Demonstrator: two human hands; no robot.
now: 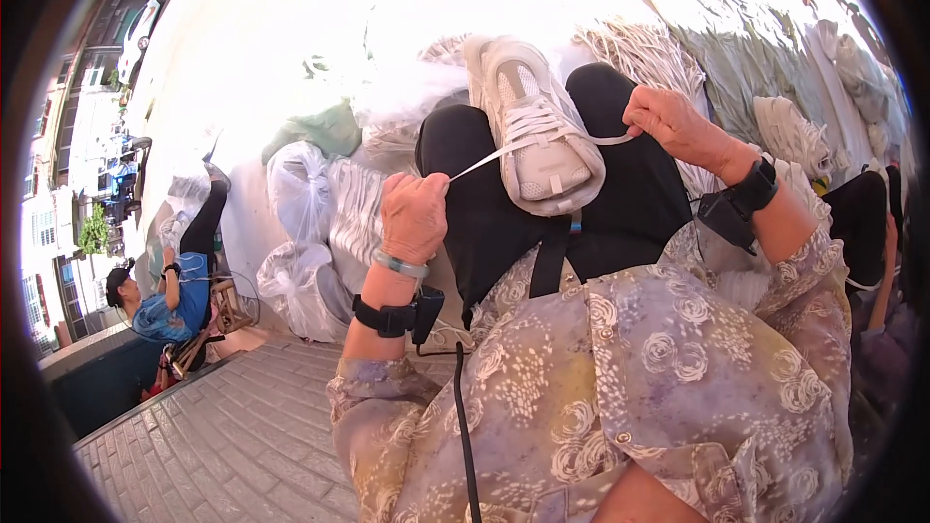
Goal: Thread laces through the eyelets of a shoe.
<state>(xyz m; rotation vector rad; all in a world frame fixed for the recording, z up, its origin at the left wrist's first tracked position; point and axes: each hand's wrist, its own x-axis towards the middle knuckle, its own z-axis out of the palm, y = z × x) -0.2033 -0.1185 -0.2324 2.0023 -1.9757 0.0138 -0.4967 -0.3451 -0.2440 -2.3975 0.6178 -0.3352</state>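
The white lace [535, 128] may end up uneven: its left strand is straight and looks tight, while the right strand bends in a loose curve, so a stronger pull on one side could draw more length there. The shoe [557, 167] could also turn or slide down, because neither hand supports it; it sits only between the two knees, against the black trousers [630, 199]. If the fingers lose the thin lace, the crossings could become loose again.

The left hand [415, 218] is closed around one strand, and the right hand [673, 126] grips the other, out to the opposite side.

The shoe is pale, nearly white, with its opening toward the person and its toe pointing away. The lace crosses over the middle in several rows, and above the opening the wide tongue shows a small loop. Near the toe there are mesh panels, but the light is very strong in that part, so I cannot judge well if they are clean or marked.
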